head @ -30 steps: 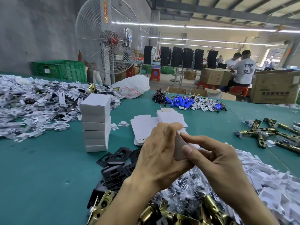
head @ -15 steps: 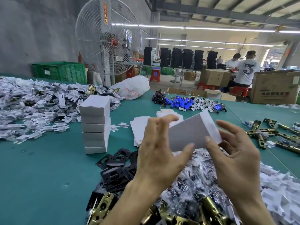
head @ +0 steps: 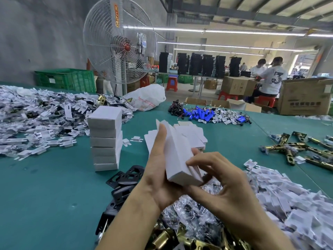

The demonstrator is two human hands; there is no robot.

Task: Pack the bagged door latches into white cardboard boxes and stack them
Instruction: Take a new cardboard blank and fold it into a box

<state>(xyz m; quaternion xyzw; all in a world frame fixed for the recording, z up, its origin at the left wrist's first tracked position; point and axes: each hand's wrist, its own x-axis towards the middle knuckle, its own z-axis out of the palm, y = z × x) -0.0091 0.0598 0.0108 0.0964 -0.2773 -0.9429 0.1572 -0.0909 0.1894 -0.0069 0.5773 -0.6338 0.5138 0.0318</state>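
Two hands close on one white box (head: 177,159), which half a second ago lay crosswise with its broad face to the camera. It has since swung end-on, so its long axis now runs up and away and its near end sits low by the palms. The right hand (head: 228,192), spread and apart from the box before, has come in to that near end.

The left hand (head: 158,179) grips the box from the left and beneath, forefinger stretched straight up along its side and the palm cupping the lower part. The right hand's fingers are curled, the forefinger tip on top of the near end flap and the thumb under it, a narrow pinch.

Directly below the grip lies the heap of bagged latches (head: 194,213). Left of it stands the stack of closed boxes (head: 106,139), and just beyond it lie the flat box blanks (head: 191,134) on the green table (head: 45,195).
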